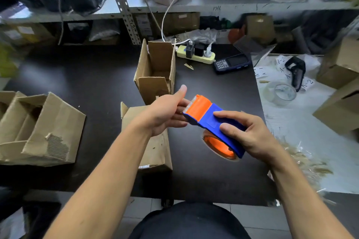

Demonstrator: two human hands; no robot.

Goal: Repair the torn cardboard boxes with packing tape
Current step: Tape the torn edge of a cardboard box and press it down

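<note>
A blue and orange tape dispenser [208, 117] with a roll of clear tape hangs above the dark table [97, 75]. My right hand [246, 134] grips its blue body from the right. My left hand [167, 112] holds the orange toothed end, fingers curled under it and thumb raised. Under my left forearm lies a long cardboard box [157, 149] on its side. Behind it stands an open narrow box [155, 70] with flaps up. A larger box [40, 130] with a torn, peeled face lies at the left.
A power strip [196, 54] with plugs and a handheld scanner [231, 63] sit at the back of the table. To the right are a clear tape roll [279, 93], a black handle tool [296, 72], paper labels and more boxes [338, 64]. Cluttered shelves stand behind.
</note>
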